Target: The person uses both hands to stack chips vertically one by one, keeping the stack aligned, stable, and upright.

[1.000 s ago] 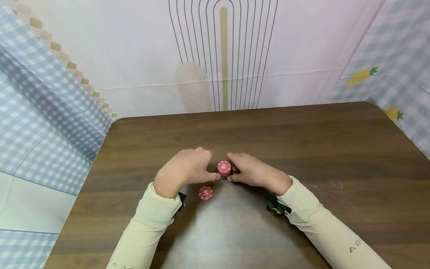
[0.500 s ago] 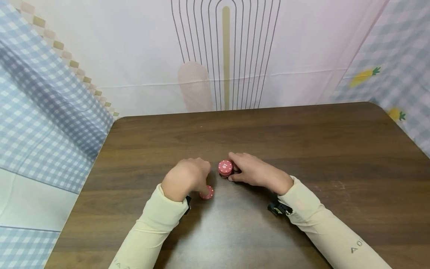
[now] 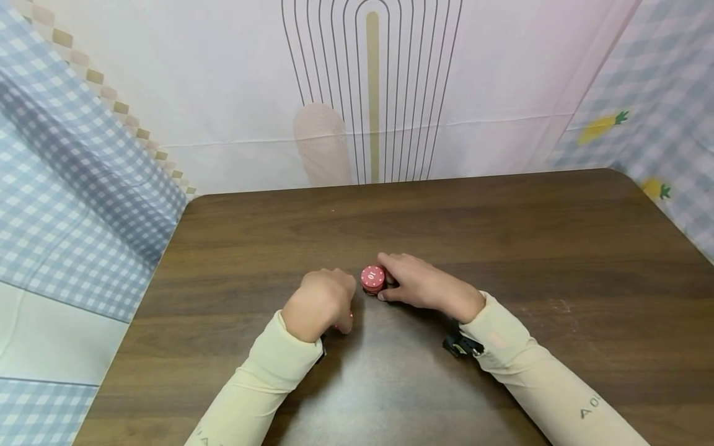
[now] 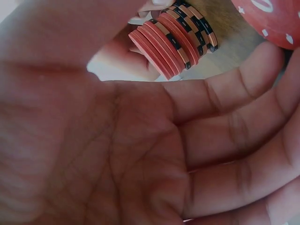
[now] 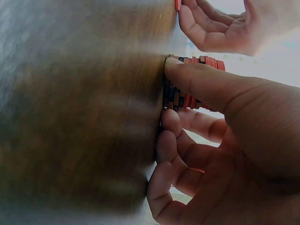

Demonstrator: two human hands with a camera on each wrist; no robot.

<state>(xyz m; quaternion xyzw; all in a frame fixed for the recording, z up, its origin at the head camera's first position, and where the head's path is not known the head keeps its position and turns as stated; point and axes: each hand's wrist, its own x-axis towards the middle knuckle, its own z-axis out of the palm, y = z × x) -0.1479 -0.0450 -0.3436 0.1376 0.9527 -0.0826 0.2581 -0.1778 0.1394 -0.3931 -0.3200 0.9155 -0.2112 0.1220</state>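
Note:
A stack of poker chips [image 3: 372, 276], topped by a red chip marked 10, stands near the table's middle. My right hand [image 3: 421, 284] grips it low from the right, with thumb and index finger curled about its base. In the left wrist view the stack [image 4: 177, 40] shows red chips at its top and black-and-tan ones mixed in below. Just left and in front of it, my left hand [image 3: 325, 302] pinches a loose red poker chip [image 4: 272, 21], with a fingertip at its edge. From the head view the hand hides nearly all of that chip.
The brown wooden table [image 3: 480, 217] spreads out around both hands. Behind it hangs a pale printed cloth [image 3: 234, 93]. Blue checked cloth [image 3: 72, 204] drapes the left side, with more on the right. Dark wrist straps [image 3: 463, 344] sit at the cuffs.
My left hand has left the stack, moved down toward me to the loose red chip, and closed its fingers over it. My right hand has stayed at the stack.

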